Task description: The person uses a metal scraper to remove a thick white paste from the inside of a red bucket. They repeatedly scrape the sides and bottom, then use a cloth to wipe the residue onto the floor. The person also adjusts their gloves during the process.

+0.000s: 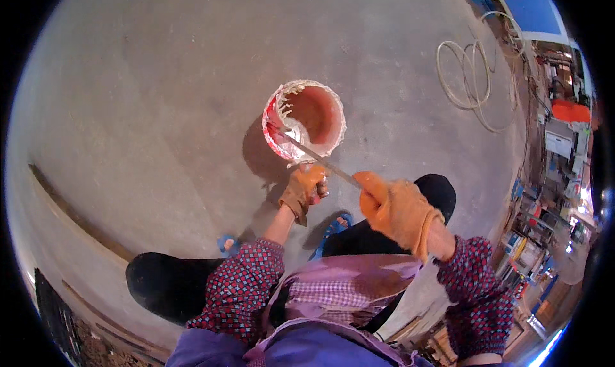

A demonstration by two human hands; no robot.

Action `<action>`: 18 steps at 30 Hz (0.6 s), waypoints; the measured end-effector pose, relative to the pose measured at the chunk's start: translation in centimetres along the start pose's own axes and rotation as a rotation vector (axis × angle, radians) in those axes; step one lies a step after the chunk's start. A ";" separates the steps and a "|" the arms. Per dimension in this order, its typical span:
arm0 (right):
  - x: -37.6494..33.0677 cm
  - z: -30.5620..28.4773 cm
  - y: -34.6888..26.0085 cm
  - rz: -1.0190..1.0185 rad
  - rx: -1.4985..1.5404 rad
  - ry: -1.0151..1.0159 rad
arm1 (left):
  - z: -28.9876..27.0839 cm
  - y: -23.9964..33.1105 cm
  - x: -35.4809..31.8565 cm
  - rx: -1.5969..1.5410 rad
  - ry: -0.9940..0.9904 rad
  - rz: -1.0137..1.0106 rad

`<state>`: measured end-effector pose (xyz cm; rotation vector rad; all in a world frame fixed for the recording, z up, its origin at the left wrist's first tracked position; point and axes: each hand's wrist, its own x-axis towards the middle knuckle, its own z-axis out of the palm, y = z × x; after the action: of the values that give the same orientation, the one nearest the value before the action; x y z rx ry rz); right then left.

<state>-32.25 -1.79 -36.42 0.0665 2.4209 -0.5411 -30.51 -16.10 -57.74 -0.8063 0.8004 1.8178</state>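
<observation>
A pinkish-red bucket (pixel 338 104) stands on the floor in front of me, its rim and inner wall caked with pale paste. In its bottom lies whitish material, partly glossy. My right hand (pixel 398 210), in an orange work glove, is closed round a long thin stick (pixel 323 162). The stick slants down to the left over the near rim, with its far end inside the bucket. My left hand (pixel 306 187), in a worn orange glove, is curled closed just at the bucket's near side. What its fingers hold, if anything, is hidden.
Grey concrete floor (pixel 192 98) surrounds the bucket. A pale hose (pixel 471 79) lies coiled at the far right. Cluttered shelves and goods (pixel 557 143) line the right edge. My knees are spread on both sides, with feet in blue sandals (pixel 333 232) below the bucket.
</observation>
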 end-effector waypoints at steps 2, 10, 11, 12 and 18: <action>-2.0 -1.1 -0.1 -0.017 -0.024 0.012 | 0.8 1.2 0.1 0.030 -0.035 0.043; -1.4 0.3 0.9 -0.034 -0.032 -0.039 | -1.6 -1.5 2.9 0.034 -0.047 0.020; -0.7 1.3 0.6 -0.028 -0.086 0.001 | -1.2 -2.0 3.0 0.253 -0.072 0.175; -0.2 2.2 -0.6 -0.008 -0.093 0.008 | -1.9 -2.2 3.1 0.480 -0.070 0.338; -2.7 11.6 -5.5 0.152 -0.126 0.106 | 0.1 -2.8 2.9 -0.402 -0.187 0.155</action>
<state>-24.31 -11.17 -40.96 0.2287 2.5216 -0.3233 -28.88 -13.71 -60.46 -0.8253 0.3882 2.1953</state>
